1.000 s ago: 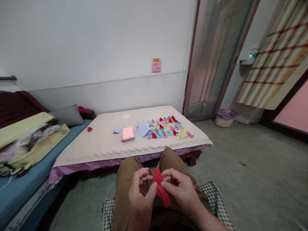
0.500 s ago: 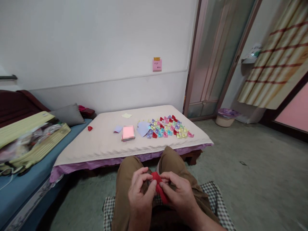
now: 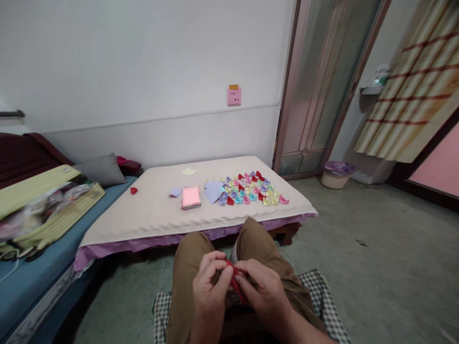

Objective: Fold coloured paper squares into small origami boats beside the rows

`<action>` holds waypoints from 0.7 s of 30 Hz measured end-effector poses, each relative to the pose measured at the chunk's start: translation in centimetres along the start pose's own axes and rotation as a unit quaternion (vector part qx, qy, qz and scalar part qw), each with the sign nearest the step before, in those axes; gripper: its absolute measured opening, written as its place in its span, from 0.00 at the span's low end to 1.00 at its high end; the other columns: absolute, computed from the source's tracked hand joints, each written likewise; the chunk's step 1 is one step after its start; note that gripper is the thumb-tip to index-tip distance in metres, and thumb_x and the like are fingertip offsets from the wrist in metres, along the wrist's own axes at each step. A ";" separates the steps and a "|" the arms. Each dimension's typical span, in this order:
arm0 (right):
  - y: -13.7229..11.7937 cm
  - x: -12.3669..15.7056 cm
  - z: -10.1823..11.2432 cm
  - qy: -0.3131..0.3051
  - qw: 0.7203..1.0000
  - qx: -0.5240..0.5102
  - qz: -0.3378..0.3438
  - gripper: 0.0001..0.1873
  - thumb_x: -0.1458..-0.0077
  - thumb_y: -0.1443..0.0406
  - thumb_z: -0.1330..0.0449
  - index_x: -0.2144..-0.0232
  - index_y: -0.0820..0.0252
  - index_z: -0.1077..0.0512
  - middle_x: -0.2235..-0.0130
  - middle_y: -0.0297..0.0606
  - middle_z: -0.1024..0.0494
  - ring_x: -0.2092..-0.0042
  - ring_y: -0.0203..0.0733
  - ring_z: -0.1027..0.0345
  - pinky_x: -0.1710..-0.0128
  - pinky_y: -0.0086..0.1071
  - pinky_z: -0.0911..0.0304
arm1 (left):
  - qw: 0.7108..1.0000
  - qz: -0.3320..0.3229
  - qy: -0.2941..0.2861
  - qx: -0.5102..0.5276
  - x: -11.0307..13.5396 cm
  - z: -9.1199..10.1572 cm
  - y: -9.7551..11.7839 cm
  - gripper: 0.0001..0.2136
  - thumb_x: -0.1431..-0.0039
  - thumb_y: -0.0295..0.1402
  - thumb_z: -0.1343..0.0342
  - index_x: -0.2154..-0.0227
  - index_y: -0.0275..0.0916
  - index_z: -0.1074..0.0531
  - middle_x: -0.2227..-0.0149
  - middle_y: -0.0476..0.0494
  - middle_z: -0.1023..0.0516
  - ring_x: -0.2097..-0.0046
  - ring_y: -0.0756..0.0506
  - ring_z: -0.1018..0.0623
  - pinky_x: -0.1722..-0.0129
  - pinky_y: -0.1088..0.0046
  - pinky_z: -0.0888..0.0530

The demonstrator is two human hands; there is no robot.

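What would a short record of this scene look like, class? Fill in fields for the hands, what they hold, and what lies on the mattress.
left hand: pinches the red paper from the left
right hand: pinches the same paper from the right, over the lap
mattress: cream cover, in front of the knees
folded pieces: many colours, grouped in rows at the right
pink stack: middle, beside a lilac sheet
stray red piece: alone near the left edge
bin: on the floor by the door

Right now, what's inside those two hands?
A small piece of red paper, pinched between the left hand and right hand. Fingers cover most of it, so its shape cannot be seen.
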State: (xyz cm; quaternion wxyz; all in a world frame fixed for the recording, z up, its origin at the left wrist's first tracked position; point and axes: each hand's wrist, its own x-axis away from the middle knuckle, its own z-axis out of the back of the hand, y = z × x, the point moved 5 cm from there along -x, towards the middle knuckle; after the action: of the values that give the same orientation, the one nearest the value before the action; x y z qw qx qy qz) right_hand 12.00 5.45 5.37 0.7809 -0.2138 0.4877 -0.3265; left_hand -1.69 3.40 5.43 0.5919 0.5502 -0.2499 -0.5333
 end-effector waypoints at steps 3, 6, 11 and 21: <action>0.3 0.0 0.1 -0.020 0.998 -0.039 -0.040 0.08 0.49 0.73 0.43 0.67 0.60 0.26 0.70 0.37 0.22 0.70 0.37 0.29 0.69 0.25 0.36 | 0.999 0.018 -0.044 0.027 -0.4 -0.3 -0.1 0.11 0.48 0.36 0.46 0.81 0.38 0.26 0.63 0.38 0.24 0.59 0.41 0.24 0.60 0.69 0.29; 0.3 0.0 0.2 -0.043 0.996 -0.044 -0.058 0.09 0.50 0.74 0.43 0.67 0.60 0.26 0.70 0.37 0.22 0.69 0.37 0.30 0.69 0.25 0.37 | 0.999 0.013 -0.017 0.031 -0.6 -0.1 -0.2 0.10 0.49 0.36 0.45 0.81 0.38 0.27 0.65 0.39 0.24 0.59 0.41 0.25 0.59 0.68 0.30; 0.1 -0.2 0.0 -0.061 0.997 -0.032 -0.041 0.09 0.49 0.74 0.44 0.68 0.61 0.25 0.72 0.37 0.23 0.70 0.37 0.31 0.67 0.27 0.38 | 1.000 -0.004 0.002 0.008 -0.2 0.1 0.3 0.09 0.49 0.35 0.45 0.80 0.38 0.28 0.65 0.40 0.25 0.59 0.41 0.26 0.58 0.68 0.32; 3.0 0.5 -0.7 -0.101 0.872 -0.385 -0.284 0.11 0.56 0.68 0.34 0.65 0.61 0.26 0.75 0.31 0.25 0.75 0.32 0.35 0.74 0.24 0.43 | 0.952 0.159 -0.037 0.259 -0.3 -0.5 -2.1 0.11 0.46 0.40 0.44 0.72 0.36 0.26 0.74 0.45 0.25 0.70 0.48 0.27 0.68 0.75 0.31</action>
State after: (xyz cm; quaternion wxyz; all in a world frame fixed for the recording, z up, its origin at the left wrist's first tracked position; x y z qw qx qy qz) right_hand 12.45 7.15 2.81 0.5554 -0.6586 0.4113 -0.2977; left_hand -2.06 4.24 3.41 0.4965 0.6179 -0.4851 -0.3693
